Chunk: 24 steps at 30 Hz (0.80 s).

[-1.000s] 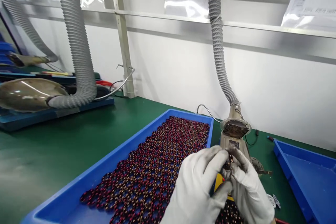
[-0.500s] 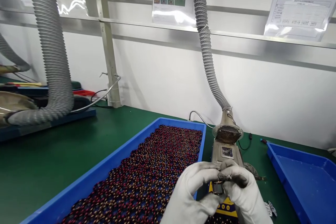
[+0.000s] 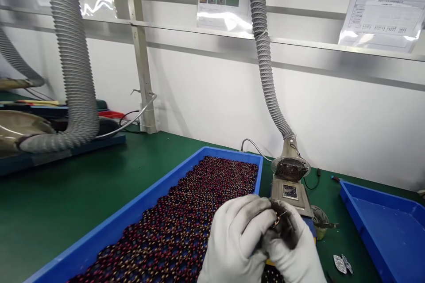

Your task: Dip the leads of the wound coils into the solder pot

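Observation:
My left hand [image 3: 237,234] and my right hand [image 3: 294,247], both in white gloves with blackened fingertips, meet in front of the metal box. Between their closed fingers is a small dark ring-shaped part with copper-coloured points [image 3: 276,219], mostly hidden by the gloves. A thin wire-like end sticks out of it toward the right fingers. To the left lies a long blue tray [image 3: 133,205] filled with rows of similar small dark ring parts [image 3: 186,216] with red and copper-coloured tips.
Behind my hands stands a metal box [image 3: 297,201] under an extraction hood [image 3: 290,166] on a grey hose [image 3: 264,53]. A small cup [image 3: 320,230] with a tool across it and crumpled silvery pieces [image 3: 340,264] lie right. Another blue tray [image 3: 392,230] sits farther right on the green table.
Both hands have turned and drawn closer together around the part, the right palm now facing it. The cup and silvery pieces show more fully. The view has shifted slightly.

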Each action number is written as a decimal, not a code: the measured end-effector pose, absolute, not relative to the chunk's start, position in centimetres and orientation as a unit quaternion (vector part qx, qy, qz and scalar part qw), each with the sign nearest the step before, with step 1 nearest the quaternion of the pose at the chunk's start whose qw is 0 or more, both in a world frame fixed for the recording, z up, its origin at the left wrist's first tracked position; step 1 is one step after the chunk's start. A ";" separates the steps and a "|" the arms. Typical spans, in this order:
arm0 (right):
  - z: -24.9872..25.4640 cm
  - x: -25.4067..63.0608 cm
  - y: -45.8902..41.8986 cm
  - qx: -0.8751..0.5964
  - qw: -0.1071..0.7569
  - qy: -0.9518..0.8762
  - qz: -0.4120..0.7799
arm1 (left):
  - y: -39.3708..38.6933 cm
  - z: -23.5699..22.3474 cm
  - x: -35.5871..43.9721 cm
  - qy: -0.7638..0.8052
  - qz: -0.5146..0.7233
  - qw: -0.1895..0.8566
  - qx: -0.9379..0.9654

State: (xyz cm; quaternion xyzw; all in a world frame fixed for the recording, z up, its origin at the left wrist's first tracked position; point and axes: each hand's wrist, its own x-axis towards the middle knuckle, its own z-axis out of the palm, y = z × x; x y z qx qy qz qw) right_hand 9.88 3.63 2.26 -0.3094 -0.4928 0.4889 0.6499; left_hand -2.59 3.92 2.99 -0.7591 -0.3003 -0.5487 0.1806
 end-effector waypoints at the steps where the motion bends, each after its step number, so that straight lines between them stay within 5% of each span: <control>1: 2.0 9.7 3.9 -0.310 0.649 -0.485 0.498 | 3.9 3.0 -2.6 -0.306 -0.547 0.182 -0.757; 6: -0.4 10.5 6.1 -0.283 0.654 -0.461 0.530 | 4.1 3.2 -3.1 -0.302 -0.540 0.093 -0.780; 18: -1.5 10.5 6.3 -0.241 0.626 -0.413 0.616 | 5.4 3.0 -2.9 -0.229 -0.678 -0.375 -0.590; 21: -1.2 10.6 5.5 -0.236 0.609 -0.409 0.637 | 5.2 3.3 -3.6 -0.232 -0.724 -0.409 -0.504; 24: -1.3 10.2 5.1 -0.227 0.607 -0.386 0.656 | 4.8 3.8 -3.9 -0.277 -0.641 -0.412 -0.585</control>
